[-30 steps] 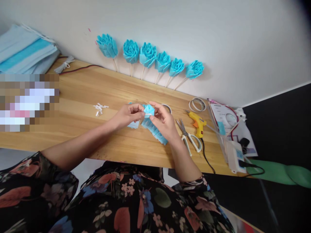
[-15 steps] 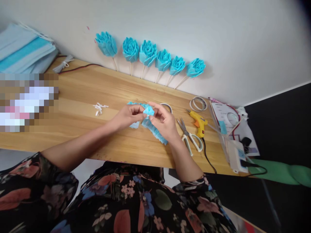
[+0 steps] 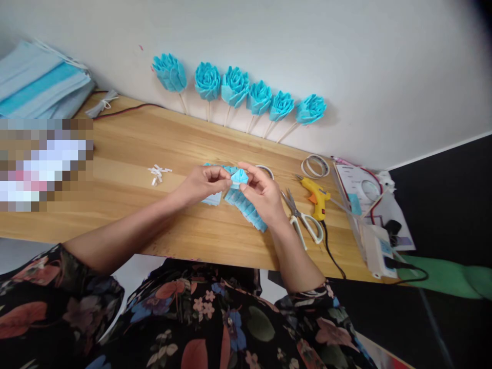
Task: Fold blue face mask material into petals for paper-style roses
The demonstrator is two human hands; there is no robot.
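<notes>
Both hands meet over the wooden table (image 3: 126,154), and I log the state as follows. I see the left hand (image 3: 200,185) and the right hand (image 3: 262,193) pinching one small blue folded piece (image 3: 239,177) between thumb and fingertips, one hand on each side of it, held just above the table. Directly beneath the piece lies a row of pleated blue strips (image 3: 246,210), flat on the table and partly hidden by the right hand.

Positions relative to the folded piece:
- scissors (image 3: 303,218) just beyond the right hand, on the table
- yellow glue gun (image 3: 315,190) beyond the scissors, its black cord running off the near table edge
- tape roll (image 3: 315,165) behind the glue gun, near the wall
- small white scraps (image 3: 158,171) to the left, well apart
- six blue paper roses (image 3: 234,87) on sticks behind it, leaning on the wall
- stack of blue face masks (image 3: 38,82) far left
</notes>
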